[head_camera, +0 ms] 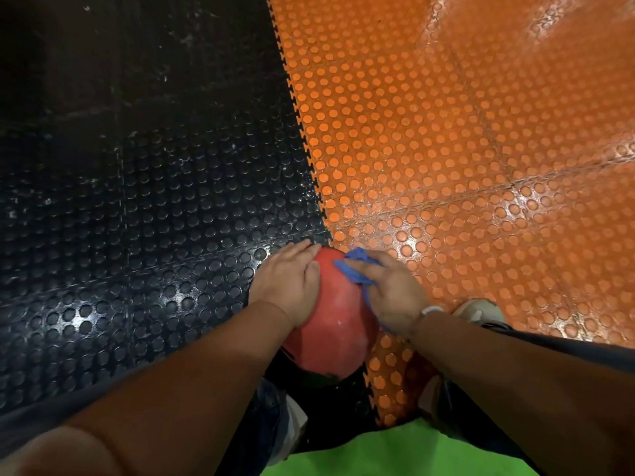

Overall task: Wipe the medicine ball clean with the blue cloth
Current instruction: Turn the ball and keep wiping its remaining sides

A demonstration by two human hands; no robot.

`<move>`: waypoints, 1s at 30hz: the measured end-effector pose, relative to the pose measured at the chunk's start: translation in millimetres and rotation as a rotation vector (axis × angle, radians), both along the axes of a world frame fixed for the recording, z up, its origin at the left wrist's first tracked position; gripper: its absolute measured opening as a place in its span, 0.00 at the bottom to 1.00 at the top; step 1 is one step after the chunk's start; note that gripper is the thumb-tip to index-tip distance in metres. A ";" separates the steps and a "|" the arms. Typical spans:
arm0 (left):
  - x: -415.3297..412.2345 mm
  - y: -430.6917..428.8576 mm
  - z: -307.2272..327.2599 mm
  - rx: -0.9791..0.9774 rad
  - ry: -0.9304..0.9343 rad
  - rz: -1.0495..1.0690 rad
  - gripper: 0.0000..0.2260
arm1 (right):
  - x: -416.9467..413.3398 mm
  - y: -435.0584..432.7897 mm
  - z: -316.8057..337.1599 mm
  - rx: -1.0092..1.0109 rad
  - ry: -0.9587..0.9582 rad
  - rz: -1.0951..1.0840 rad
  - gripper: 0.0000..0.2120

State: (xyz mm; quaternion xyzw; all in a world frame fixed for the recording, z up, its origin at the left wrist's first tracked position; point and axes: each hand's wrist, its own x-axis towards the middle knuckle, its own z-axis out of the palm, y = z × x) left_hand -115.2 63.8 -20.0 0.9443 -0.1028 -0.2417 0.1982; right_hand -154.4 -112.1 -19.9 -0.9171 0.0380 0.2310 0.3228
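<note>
- Past the bright green shirt [378,451], the round red rubber medicine ball [335,321] is braced by the flat left hand [287,283]
- The crumpled blue cloth [350,266] is pressed on its right side by the flat right hand [388,293]

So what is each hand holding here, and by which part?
The right hand presses the bunched blue cloth under fingers and palm onto the upper right of the medicine ball. The left hand lies flat on its left side. Neither visibly curls round anything.

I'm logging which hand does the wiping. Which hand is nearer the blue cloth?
Right. The right hand presses the blue cloth onto the medicine ball; the left hand rests on the ball's other side, apart from the cloth.
</note>
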 end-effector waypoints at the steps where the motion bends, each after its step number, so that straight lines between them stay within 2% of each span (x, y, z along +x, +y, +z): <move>1: -2.8 -3.1 0.7 0.006 -0.003 0.004 0.30 | 7.5 -4.3 -3.5 0.023 0.100 -0.121 0.23; 3: -11.5 -9.5 0.7 0.036 -0.014 0.007 0.30 | 21.2 -3.9 -6.0 -0.022 0.230 -0.214 0.22; 4: -14.3 -11.5 0.3 0.049 -0.022 0.015 0.30 | 24.0 2.4 -3.5 -0.064 0.195 -0.157 0.22; 7: -14.2 -12.4 -1.0 0.052 -0.031 0.068 0.30 | 15.4 24.6 13.6 -0.145 -0.073 0.172 0.24; 8: -12.9 -11.0 -2.1 0.043 -0.029 0.082 0.30 | 11.1 24.3 15.0 -0.146 -0.096 0.212 0.24; 9: -12.0 -9.9 -2.1 0.035 -0.023 0.090 0.30 | 10.0 19.5 12.3 -0.151 -0.073 0.198 0.24; 12: -13.0 -8.9 0.7 0.025 -0.010 0.080 0.30 | 21.7 -3.0 -9.0 -0.189 0.196 -0.002 0.22; 14: -14.4 -10.0 1.8 0.034 -0.014 0.057 0.30 | 30.0 -5.9 -11.2 -0.225 0.299 0.020 0.19; 20: -13.1 -4.7 1.0 0.036 -0.023 0.079 0.30 | 10.0 11.3 8.0 -0.137 -0.077 0.228 0.25; 21: -13.2 -4.9 1.8 0.028 -0.019 0.078 0.30 | 7.8 3.8 -1.1 -0.147 -0.061 0.226 0.26; 24: -11.7 -8.0 1.6 0.028 -0.009 0.065 0.28 | 8.0 -17.1 -21.0 -0.291 0.223 0.150 0.27; 25: -10.6 -9.3 0.8 0.033 -0.010 0.066 0.27 | 8.0 -17.5 -20.4 -0.306 0.264 0.115 0.26; 27: -5.5 -9.6 -0.2 0.030 -0.017 0.101 0.24 | 8.1 -7.4 -13.2 -0.231 0.173 0.065 0.24; 30: 3.5 -5.6 -1.2 0.003 0.001 0.203 0.20 | 1.9 11.4 8.3 -0.107 -0.125 0.158 0.26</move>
